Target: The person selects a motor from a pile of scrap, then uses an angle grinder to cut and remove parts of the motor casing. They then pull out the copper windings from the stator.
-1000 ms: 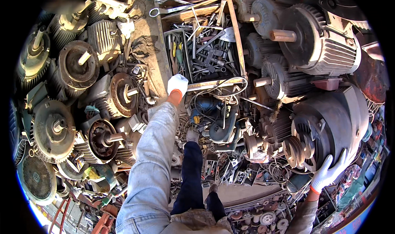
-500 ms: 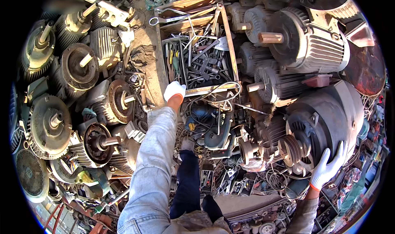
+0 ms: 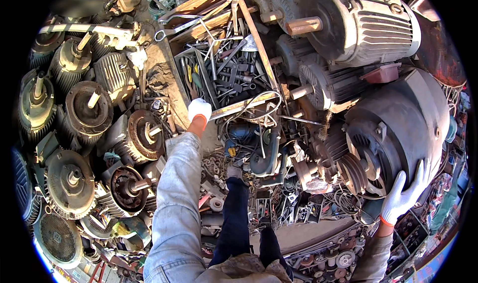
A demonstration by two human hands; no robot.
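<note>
On the left, used electric motors (image 3: 89,111) stand packed together, shafts pointing up or sideways. Between them and the wooden box (image 3: 257,44) runs a narrow strip of bare ground (image 3: 177,92), the main open room here.

The gloved left hand (image 3: 199,109) is closed in a fist on the box's near left corner; its fingertips are hidden. The box sits slanted, directly ahead of that hand. A narrow compartment along its left side holds hand tools with yellow and green handles (image 3: 197,80); the wider part beside it is heaped with loose metal tools (image 3: 234,76). A ring-ended spanner (image 3: 172,32) lies across the far left rim, and a cable (image 3: 279,102) loops over the near right corner.

Other motors crowd close along the box's right edge. Farther right, the gloved right hand (image 3: 402,198) rests with fingers spread on the lower side of a large dark motor (image 3: 408,116), well apart from the box.
</note>
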